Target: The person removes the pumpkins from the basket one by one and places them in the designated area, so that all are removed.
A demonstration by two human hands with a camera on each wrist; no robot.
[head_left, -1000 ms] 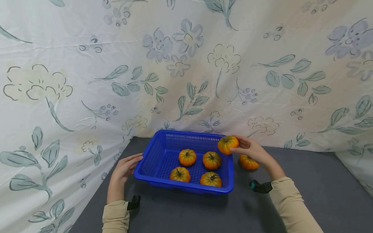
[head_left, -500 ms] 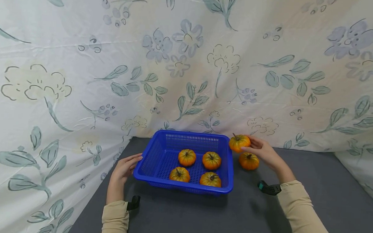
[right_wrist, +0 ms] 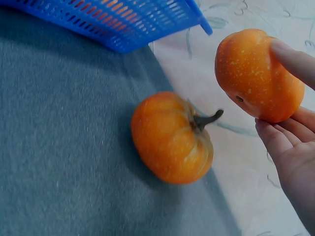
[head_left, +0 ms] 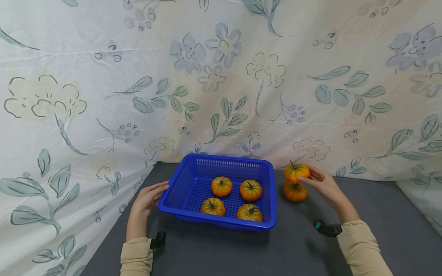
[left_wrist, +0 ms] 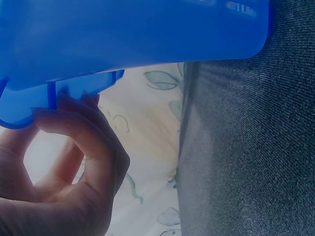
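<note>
My right hand [head_left: 325, 185] holds a small orange pumpkin [head_left: 296, 172] between thumb and fingers, right of the blue basket [head_left: 218, 224]. Lifted off the table, that pumpkin [right_wrist: 258, 73] shows its underside in the right wrist view. Below it a second pumpkin [head_left: 294, 192] rests on the table, its stem [right_wrist: 209, 119] pointing toward the cloth. At the basket's left end, my left hand [head_left: 145, 200] grips the rim [left_wrist: 19, 120] with curled fingers. Several pumpkins sit inside the basket, among them one at the back left [head_left: 221, 186] and one at the front right [head_left: 249, 212].
A dark grey cloth covers the table [head_left: 216, 259]. Close behind the basket hangs a pale floral curtain [head_left: 222, 93], which also runs down the left side. A black band [head_left: 327, 228] is on the right wrist, another [head_left: 159, 240] on the left.
My right hand has carried its pumpkin rightward, from over the basket's right back corner to above the pumpkin on the table. The left hand and basket have stayed put.
</note>
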